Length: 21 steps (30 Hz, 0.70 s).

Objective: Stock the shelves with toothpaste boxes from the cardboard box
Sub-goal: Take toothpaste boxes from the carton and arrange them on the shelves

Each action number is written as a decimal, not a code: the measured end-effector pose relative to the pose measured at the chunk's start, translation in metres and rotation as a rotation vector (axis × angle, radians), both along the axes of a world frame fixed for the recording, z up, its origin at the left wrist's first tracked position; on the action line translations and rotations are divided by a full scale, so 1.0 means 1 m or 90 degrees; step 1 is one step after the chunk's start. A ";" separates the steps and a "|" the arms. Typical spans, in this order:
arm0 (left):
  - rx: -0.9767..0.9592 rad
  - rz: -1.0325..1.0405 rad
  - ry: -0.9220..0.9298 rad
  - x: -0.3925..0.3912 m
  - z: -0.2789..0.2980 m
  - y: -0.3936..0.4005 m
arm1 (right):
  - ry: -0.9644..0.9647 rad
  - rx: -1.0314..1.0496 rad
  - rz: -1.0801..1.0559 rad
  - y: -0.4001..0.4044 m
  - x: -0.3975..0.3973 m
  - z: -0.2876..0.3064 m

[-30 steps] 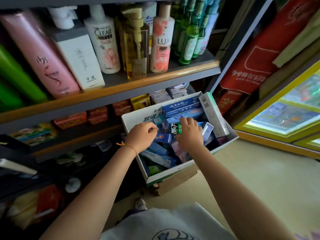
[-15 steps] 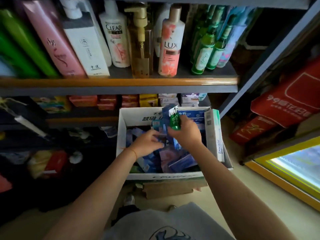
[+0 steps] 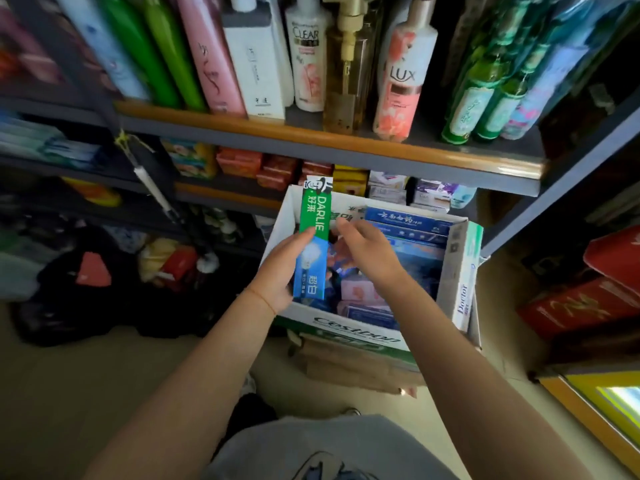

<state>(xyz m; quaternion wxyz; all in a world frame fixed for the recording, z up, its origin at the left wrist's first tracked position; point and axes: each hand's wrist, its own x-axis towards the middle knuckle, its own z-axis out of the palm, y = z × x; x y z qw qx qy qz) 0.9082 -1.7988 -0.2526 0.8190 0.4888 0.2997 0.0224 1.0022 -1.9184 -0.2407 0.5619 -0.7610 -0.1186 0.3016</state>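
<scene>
My left hand (image 3: 282,271) grips a green and blue Darlie toothpaste box (image 3: 313,237), held upright over the left side of the white cardboard box (image 3: 349,329). My right hand (image 3: 367,251) hovers just right of it above the carton, fingers loosely curled and holding nothing. Inside the carton lie several blue and pink toothpaste boxes (image 3: 410,233), and a white Doctor box (image 3: 464,282) leans along its right wall. Behind the carton, the lower shelf (image 3: 228,197) carries small red and yellow packets.
The upper shelf (image 3: 311,136) holds shampoo and body wash bottles (image 3: 306,53). A dark pile of bags (image 3: 104,271) sits on the floor at left. Red cartons (image 3: 588,306) stack at right, with a yellow-framed cabinet (image 3: 609,403) at lower right.
The Darlie box has come up out of the carton, passing from my right hand to my left. My right hand has let go of it. The view shifted right and down.
</scene>
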 end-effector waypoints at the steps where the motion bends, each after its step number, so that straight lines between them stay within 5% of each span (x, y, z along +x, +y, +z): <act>1: -0.023 0.024 0.001 -0.006 0.001 0.003 | 0.011 -0.005 0.018 0.005 -0.005 -0.001; 13: 0.047 0.190 0.139 -0.079 -0.029 0.093 | -0.020 -0.233 0.144 0.058 -0.045 -0.061; 21: 0.142 0.132 0.174 -0.088 -0.053 0.110 | -0.071 -0.364 0.219 0.093 -0.048 -0.085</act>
